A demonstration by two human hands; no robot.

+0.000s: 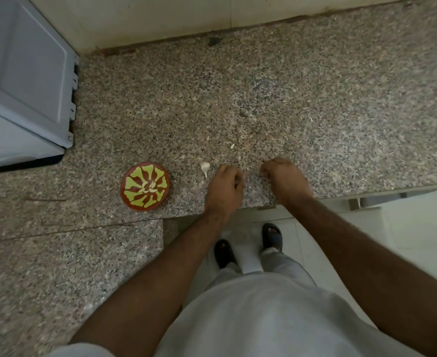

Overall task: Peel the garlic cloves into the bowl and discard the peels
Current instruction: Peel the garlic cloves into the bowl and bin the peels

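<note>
Here, from the largest thing down:

1. The granite bench [315, 104] carries everything; a pale appliance [24, 81] stands at its far left, well apart from the work, and the wall runs behind.
2. Our left hand [224, 188] rests near the bench's front edge with fingers curled inward; whether its grip pinches a clove or a peel we cannot tell, since the knuckles hide the fingertips.
3. Our right hand [283, 180] lies just beside it, also curled with fingertips turned toward the left hand, and we cannot tell what, if anything, it holds.
4. The red-and-yellow bowl [145, 186] sits to the left of both hands, nearer the left one, with a few peeled cloves [149, 188] in its middle.
5. The garlic piece [205, 168], white and with its thin stem pointing toward us, lies between bowl and left hand, just beside the left knuckles, so its long axis runs roughly front to back. We judge the left hand the natural one to reach it.
6. A small pale scrap [232, 146], clove or peel, lies farther back, apart from both hands.
7. Nothing stands between the hands and the bowl except that garlic piece.
</note>
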